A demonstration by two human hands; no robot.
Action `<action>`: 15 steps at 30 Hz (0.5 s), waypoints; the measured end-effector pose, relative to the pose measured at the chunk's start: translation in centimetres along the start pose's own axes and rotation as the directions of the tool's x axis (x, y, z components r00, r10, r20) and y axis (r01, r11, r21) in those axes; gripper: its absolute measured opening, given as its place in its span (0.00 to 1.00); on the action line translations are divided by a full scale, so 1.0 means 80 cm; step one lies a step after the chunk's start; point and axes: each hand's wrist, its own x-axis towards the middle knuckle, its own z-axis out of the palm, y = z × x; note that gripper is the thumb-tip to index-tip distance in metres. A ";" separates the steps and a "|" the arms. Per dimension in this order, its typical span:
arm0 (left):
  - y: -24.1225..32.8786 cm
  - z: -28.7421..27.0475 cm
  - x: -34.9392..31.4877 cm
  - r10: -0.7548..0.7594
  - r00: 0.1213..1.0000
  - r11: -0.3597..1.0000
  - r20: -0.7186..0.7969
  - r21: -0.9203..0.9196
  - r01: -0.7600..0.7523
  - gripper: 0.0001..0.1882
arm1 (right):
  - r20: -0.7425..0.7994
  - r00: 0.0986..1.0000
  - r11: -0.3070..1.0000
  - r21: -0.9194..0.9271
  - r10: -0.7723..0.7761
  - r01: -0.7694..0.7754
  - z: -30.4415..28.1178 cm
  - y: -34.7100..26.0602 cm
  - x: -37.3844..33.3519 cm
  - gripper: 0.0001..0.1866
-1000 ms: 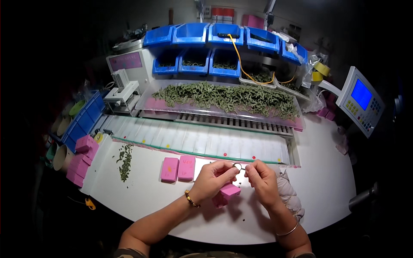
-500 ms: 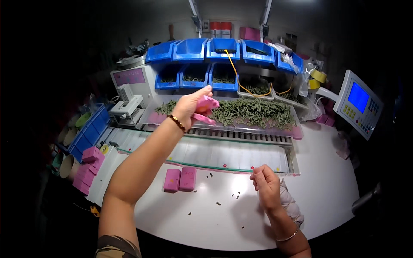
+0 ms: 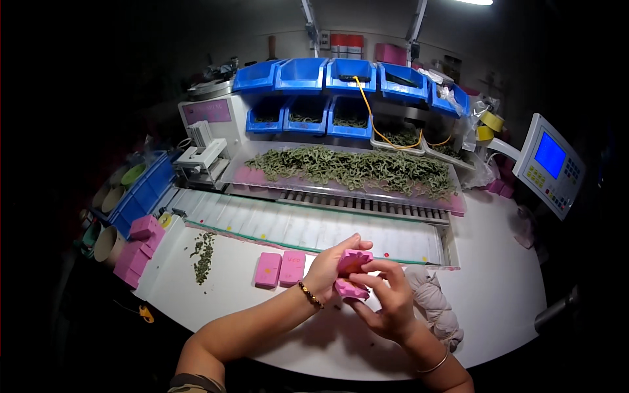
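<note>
My left hand (image 3: 323, 274) is wrapped round the back of a small pink case (image 3: 355, 260), its two halves spread apart with some orange showing inside. From the other side my right hand (image 3: 393, 306) meets it, fingers reaching into the gap and thumb by the lower half. Whether anything small lies between those right fingertips is hidden. Two similar pink blocks, one on the left (image 3: 267, 270) and one on the right (image 3: 292, 267), rest on the white table left of my hands. Beyond, a clear tray (image 3: 236, 175) carries a heap of green, twisted dried pieces (image 3: 354, 169).
A white slotted conveyor (image 3: 314, 229) runs across behind my hands. Pale cloth (image 3: 432, 304) lies by my right wrist. Dark green bits (image 3: 204, 255) are piled at left, near stacked pink blocks (image 3: 136, 262). Blue bins (image 3: 301, 75) stand behind; a keypad screen (image 3: 549, 157) stands right.
My left hand has come down from the tray toward me with the pink case. My right hand has shifted left to meet it. The view has turned slightly, and the pile of green bits is uncovered.
</note>
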 end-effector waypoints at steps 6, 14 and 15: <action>-0.003 -0.007 -0.033 0.154 0.987 0.985 0.046 -0.081 -0.150 0.32 | 0.091 0.991 0.988 -0.113 -0.094 0.104 0.003 0.001 0.007 0.20; -0.005 -0.010 -0.043 -0.012 0.997 1.000 0.082 -0.025 0.014 0.37 | 0.238 0.956 0.889 -0.381 -0.172 0.255 -0.005 -0.025 -0.015 0.16; -0.007 -0.016 -0.043 -0.061 0.993 0.996 0.101 -0.062 0.068 0.38 | 0.290 0.940 0.872 -0.395 -0.182 0.291 -0.003 -0.033 -0.022 0.17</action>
